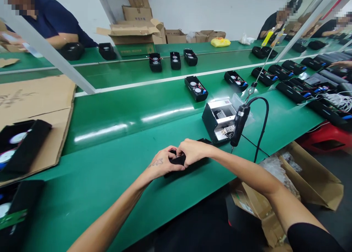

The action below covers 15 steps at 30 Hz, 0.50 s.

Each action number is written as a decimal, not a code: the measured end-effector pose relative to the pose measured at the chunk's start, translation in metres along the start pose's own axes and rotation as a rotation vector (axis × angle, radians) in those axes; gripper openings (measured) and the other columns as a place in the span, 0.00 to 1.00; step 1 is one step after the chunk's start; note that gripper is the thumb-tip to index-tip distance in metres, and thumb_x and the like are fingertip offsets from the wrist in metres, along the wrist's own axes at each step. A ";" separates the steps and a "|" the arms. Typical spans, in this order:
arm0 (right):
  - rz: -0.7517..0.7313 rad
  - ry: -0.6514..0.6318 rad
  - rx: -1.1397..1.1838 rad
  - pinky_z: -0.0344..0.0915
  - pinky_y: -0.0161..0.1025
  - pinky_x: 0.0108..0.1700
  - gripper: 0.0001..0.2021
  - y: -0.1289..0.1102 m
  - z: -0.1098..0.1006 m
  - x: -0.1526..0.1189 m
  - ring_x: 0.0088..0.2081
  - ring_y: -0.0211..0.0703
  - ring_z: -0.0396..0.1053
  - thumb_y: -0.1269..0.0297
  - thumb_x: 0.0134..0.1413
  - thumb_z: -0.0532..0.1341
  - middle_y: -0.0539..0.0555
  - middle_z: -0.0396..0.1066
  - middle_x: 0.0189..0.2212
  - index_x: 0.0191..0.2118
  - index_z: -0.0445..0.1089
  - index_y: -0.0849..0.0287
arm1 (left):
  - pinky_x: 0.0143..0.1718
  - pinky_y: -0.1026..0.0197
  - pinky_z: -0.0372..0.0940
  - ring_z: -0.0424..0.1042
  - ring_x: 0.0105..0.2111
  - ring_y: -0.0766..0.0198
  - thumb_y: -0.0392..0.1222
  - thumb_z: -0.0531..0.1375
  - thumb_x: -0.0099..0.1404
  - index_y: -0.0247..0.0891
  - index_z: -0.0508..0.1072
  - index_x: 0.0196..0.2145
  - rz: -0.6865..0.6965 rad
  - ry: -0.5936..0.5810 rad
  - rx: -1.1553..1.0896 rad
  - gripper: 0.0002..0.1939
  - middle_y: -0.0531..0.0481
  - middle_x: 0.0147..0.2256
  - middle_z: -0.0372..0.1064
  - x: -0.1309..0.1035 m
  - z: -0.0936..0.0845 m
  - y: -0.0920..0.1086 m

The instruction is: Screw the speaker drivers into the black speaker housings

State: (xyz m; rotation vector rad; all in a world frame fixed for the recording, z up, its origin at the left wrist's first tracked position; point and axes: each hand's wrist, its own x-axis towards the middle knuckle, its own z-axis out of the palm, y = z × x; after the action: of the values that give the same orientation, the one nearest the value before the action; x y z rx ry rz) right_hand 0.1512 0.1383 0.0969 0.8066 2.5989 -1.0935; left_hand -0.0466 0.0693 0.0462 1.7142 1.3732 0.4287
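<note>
On the green bench top in front of me lies a black speaker housing [196,165], partly covered by my hands. My left hand [164,161] grips its left end, thumb along the near side and fingers bent over the far side. My right hand [194,151] is closed at the same end, its fingertips pinched close to the left fingers. A bit of red shows between the hands; what exactly the fingertips pinch is hidden. Just beyond the housing stands a black and silver screw feeder [220,120]. A black electric screwdriver [239,125] hangs beside it, tip down.
Open black housings with round speakers stand along the conveyor [110,112], one of them [196,88] near the feeder. More housings lie on cardboard [52,134] at left and in rows at right. Cardboard boxes [310,175] stand below the bench's right edge. Other people sit across.
</note>
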 end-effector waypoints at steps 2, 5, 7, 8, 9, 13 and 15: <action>0.009 0.012 0.003 0.51 0.37 0.28 0.10 -0.001 0.000 0.001 0.27 0.40 0.66 0.65 0.45 0.74 0.47 0.71 0.23 0.36 0.81 0.59 | 0.40 0.59 0.67 0.76 0.38 0.61 0.59 0.74 0.51 0.40 0.74 0.18 -0.007 -0.007 -0.004 0.22 0.52 0.47 0.77 0.000 0.000 0.000; 0.024 0.020 0.023 0.52 0.37 0.28 0.11 -0.004 -0.002 -0.002 0.28 0.40 0.66 0.66 0.46 0.74 0.48 0.72 0.24 0.38 0.82 0.60 | 0.42 0.58 0.68 0.76 0.40 0.60 0.59 0.75 0.50 0.40 0.74 0.18 -0.021 -0.010 -0.009 0.22 0.52 0.47 0.76 0.001 0.000 0.000; 0.028 0.011 0.033 0.53 0.37 0.28 0.11 -0.006 -0.004 -0.006 0.28 0.40 0.67 0.68 0.47 0.73 0.48 0.73 0.25 0.39 0.83 0.61 | 0.42 0.58 0.68 0.76 0.40 0.60 0.59 0.75 0.50 0.40 0.74 0.18 -0.035 -0.006 -0.010 0.23 0.51 0.48 0.76 0.001 0.001 0.000; 0.019 0.005 0.029 0.53 0.37 0.28 0.10 -0.007 -0.005 -0.007 0.28 0.40 0.67 0.68 0.48 0.73 0.48 0.73 0.25 0.40 0.83 0.61 | 0.41 0.58 0.68 0.76 0.40 0.59 0.60 0.75 0.50 0.40 0.74 0.19 -0.042 -0.005 -0.011 0.23 0.51 0.48 0.76 0.001 0.001 0.000; 0.004 0.000 0.024 0.53 0.37 0.28 0.11 -0.007 -0.006 -0.009 0.28 0.40 0.66 0.69 0.49 0.73 0.48 0.73 0.25 0.40 0.83 0.61 | 0.41 0.58 0.68 0.76 0.40 0.59 0.60 0.75 0.50 0.40 0.75 0.19 -0.046 -0.005 -0.011 0.23 0.50 0.48 0.76 0.001 0.001 0.001; -0.050 -0.007 0.024 0.54 0.37 0.30 0.13 -0.006 -0.007 -0.012 0.30 0.41 0.68 0.70 0.51 0.71 0.50 0.76 0.27 0.45 0.83 0.62 | 0.44 0.57 0.71 0.78 0.44 0.55 0.63 0.75 0.49 0.42 0.78 0.20 -0.039 0.014 0.009 0.23 0.50 0.45 0.77 0.000 0.002 0.000; -0.052 -0.007 0.033 0.54 0.37 0.30 0.13 -0.006 -0.008 -0.012 0.31 0.42 0.69 0.70 0.52 0.71 0.51 0.77 0.29 0.45 0.82 0.64 | 0.46 0.56 0.71 0.78 0.47 0.53 0.63 0.75 0.49 0.43 0.79 0.21 -0.031 0.021 0.016 0.21 0.50 0.44 0.77 0.000 0.003 -0.002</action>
State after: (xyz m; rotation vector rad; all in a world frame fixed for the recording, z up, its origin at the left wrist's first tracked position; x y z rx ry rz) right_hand 0.1579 0.1355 0.1103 0.7453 2.6166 -1.1536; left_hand -0.0455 0.0687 0.0434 1.7032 1.4195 0.4203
